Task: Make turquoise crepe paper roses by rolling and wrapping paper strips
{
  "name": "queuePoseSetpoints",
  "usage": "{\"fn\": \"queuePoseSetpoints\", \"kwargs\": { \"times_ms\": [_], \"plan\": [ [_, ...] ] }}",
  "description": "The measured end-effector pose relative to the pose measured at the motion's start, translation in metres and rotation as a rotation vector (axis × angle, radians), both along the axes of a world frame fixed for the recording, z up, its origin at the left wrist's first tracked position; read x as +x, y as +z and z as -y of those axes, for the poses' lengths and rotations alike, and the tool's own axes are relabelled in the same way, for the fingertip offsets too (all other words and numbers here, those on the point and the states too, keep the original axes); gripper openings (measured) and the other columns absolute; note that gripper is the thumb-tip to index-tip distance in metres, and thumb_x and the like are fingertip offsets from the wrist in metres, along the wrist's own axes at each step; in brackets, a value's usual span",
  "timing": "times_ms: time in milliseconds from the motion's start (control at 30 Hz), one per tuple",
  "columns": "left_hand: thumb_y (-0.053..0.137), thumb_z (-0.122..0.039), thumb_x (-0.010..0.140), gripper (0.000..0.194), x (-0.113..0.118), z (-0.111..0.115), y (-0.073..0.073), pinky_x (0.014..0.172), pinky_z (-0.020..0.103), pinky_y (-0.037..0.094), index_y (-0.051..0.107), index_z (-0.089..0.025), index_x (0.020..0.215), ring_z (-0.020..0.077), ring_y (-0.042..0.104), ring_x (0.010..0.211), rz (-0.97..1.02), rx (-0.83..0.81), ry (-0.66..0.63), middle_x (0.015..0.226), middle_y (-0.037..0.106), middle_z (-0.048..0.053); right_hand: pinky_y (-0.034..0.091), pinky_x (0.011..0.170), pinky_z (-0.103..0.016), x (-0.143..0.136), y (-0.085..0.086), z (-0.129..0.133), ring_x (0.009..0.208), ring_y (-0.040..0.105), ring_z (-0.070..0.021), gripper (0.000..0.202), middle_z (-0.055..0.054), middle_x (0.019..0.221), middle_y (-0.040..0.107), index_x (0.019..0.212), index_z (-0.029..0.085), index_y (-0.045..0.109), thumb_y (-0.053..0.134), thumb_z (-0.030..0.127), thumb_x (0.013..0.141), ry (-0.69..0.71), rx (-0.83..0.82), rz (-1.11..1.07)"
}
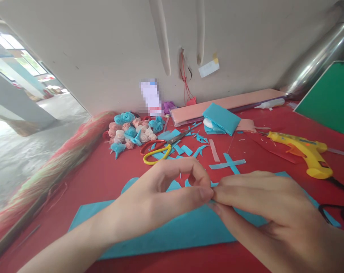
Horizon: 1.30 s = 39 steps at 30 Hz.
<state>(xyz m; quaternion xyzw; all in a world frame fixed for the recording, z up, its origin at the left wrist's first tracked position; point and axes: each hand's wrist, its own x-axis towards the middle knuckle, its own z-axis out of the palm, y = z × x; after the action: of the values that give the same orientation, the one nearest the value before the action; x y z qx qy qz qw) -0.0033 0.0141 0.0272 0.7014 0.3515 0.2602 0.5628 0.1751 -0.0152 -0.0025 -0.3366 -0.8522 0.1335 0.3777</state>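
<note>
Over a large blue sheet (160,237) on the red table, my two hands meet fingertip to fingertip. The thumb and index finger of my left hand (166,189) are pinched together. My right hand (254,204) has its thumb and fingers closed at the same spot, touching the left fingertips. A bit of blue shows beside the fingers, but what lies between them is too hidden to name. Just beyond are scissors (157,155) with yellow and red handles, among blue scraps (186,150) and crossed blue strips (227,164).
Blue, pink and white fabric flowers (130,132) are heaped at the back left. A folded blue stack (221,118) lies near a long pink pack (229,104). On the right are a yellow glue gun (302,149) with a black cord and a green board (331,100).
</note>
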Motion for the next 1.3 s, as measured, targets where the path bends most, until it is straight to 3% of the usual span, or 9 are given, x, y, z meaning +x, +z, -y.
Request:
{"fn": "queuePoseSetpoints", "kwargs": {
  "times_ms": [200,467,700,867,1067,1167,1300],
  "plan": [
    [0.056,-0.026,0.086,0.014,-0.001,-0.001,0.006,0.07,0.02,0.042,0.06,-0.018,0.075,0.0111,0.05,0.075,0.061,-0.157,0.003,0.076,0.054,-0.003,0.044,0.045,-0.021,0.0,0.001,0.001,0.055,0.064,-0.0127,0.034,-0.003,0.062,0.07,0.058,0.019,0.06,0.045,0.011,0.088,-0.045,0.014,-0.108],
    [0.063,-0.014,0.08,0.004,-0.005,-0.002,0.009,0.07,0.017,0.041,0.061,-0.017,0.078,0.0083,0.051,0.075,0.099,-0.131,-0.011,0.077,0.058,-0.005,0.048,0.05,-0.012,0.0,0.002,-0.003,0.049,0.06,-0.007,0.025,0.001,0.058,0.069,0.061,0.017,0.064,0.052,0.008,0.081,-0.039,-0.132,-0.209],
    [0.058,-0.018,0.083,0.01,-0.006,-0.003,0.008,0.063,0.018,0.038,0.058,-0.017,0.072,0.0081,0.047,0.071,0.029,-0.122,-0.041,0.073,0.053,-0.005,0.05,0.049,-0.021,0.003,-0.001,0.001,0.061,0.066,-0.0156,0.03,-0.006,0.069,0.072,0.062,0.019,0.064,0.048,0.016,0.088,-0.059,0.013,-0.098],
    [0.059,-0.019,0.08,0.009,-0.007,-0.005,0.009,0.068,0.022,0.039,0.056,-0.018,0.071,0.0107,0.047,0.073,-0.039,-0.171,-0.056,0.072,0.052,-0.004,0.045,0.047,-0.024,0.006,0.0,-0.003,0.044,0.054,-0.0112,0.035,0.0,0.052,0.06,0.059,0.02,0.059,0.043,0.009,0.089,0.073,0.037,-0.032],
    [0.061,-0.02,0.08,0.012,-0.007,-0.007,0.009,0.065,0.021,0.038,0.057,-0.017,0.069,0.0101,0.046,0.07,-0.039,-0.209,-0.082,0.07,0.052,-0.003,0.043,0.047,-0.025,0.01,-0.001,-0.006,0.048,0.055,-0.0123,0.031,-0.001,0.054,0.06,0.064,0.018,0.062,0.045,0.011,0.089,0.128,0.009,-0.031],
    [0.063,-0.019,0.08,0.012,-0.006,-0.006,0.007,0.065,0.018,0.039,0.059,-0.016,0.069,0.0084,0.048,0.07,0.054,-0.255,-0.051,0.07,0.053,-0.004,0.044,0.046,-0.023,0.012,-0.003,-0.008,0.049,0.056,-0.0118,0.03,0.0,0.053,0.06,0.063,0.02,0.062,0.049,0.016,0.09,0.122,-0.048,-0.086],
    [0.059,-0.024,0.086,0.012,-0.004,-0.003,0.002,0.072,0.018,0.042,0.062,-0.017,0.077,0.0093,0.056,0.077,0.238,-0.31,-0.048,0.075,0.06,-0.003,0.044,0.045,-0.015,0.009,-0.001,-0.016,0.048,0.056,-0.0071,0.026,0.003,0.054,0.061,0.067,0.019,0.067,0.053,0.014,0.088,0.152,-0.302,-0.223]
  ]
}}
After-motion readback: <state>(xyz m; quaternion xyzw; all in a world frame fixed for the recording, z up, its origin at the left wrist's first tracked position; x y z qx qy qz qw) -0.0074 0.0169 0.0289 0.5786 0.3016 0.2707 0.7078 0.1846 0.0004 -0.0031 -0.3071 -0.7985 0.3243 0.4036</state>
